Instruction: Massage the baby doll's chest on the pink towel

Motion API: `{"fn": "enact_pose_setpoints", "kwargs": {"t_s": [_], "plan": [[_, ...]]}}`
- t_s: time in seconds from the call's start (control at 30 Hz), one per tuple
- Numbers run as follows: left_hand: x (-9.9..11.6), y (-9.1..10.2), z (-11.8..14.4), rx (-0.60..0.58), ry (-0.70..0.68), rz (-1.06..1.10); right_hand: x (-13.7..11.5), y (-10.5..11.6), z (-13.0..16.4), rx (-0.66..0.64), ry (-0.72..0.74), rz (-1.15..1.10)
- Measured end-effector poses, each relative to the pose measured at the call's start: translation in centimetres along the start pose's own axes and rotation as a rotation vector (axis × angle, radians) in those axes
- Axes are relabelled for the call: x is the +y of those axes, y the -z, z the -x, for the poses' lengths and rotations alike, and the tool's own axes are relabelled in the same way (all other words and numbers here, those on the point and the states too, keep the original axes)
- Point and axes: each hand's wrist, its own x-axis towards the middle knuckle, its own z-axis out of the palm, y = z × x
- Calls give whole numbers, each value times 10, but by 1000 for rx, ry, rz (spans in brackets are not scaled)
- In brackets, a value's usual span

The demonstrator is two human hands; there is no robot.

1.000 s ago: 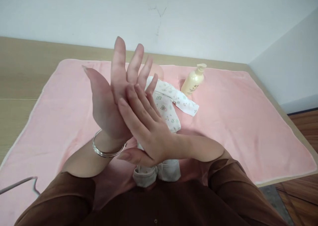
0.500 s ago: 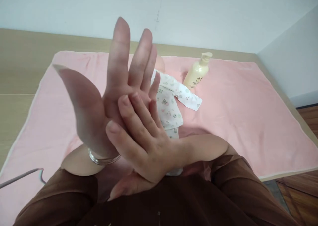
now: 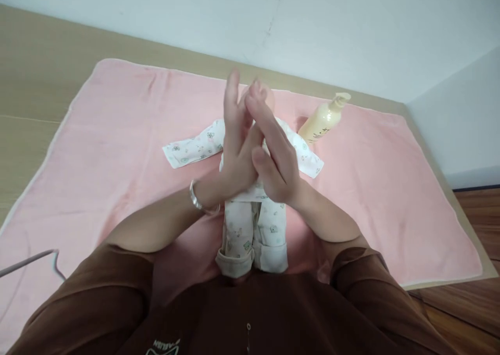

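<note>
My left hand (image 3: 240, 157), with a silver bangle (image 3: 195, 196) on its wrist, is raised palm to palm against my right hand (image 3: 279, 162). The fingers of both are stretched out, and I see nothing held between them. Below and behind them a doll-like figure (image 3: 238, 230) lies on its back in a white printed top and trousers. Its sleeves (image 3: 195, 149) spread out to both sides, and the trouser cuffs are folded up. My hands hide most of its head and chest.
A pink blanket (image 3: 390, 199) covers most of the wooden table (image 3: 47, 37). The pale yellow pump bottle (image 3: 320, 121) leans at the figure's right side of the picture. A thin grey cord (image 3: 31, 258) lies at lower left. A white wall (image 3: 175, 16) rises behind.
My hands have moved away from my head toward the figure. My right hand has gone from lying across the left palm to standing upright against it, and more of the figure shows.
</note>
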Motion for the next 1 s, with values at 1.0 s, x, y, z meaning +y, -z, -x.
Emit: {"fn": "enact_pose_setpoints", "kwargs": {"t_s": [1.0], "plan": [[-105, -8, -26, 280, -207, -180, 84, -28, -11, -73, -273, 489]]}}
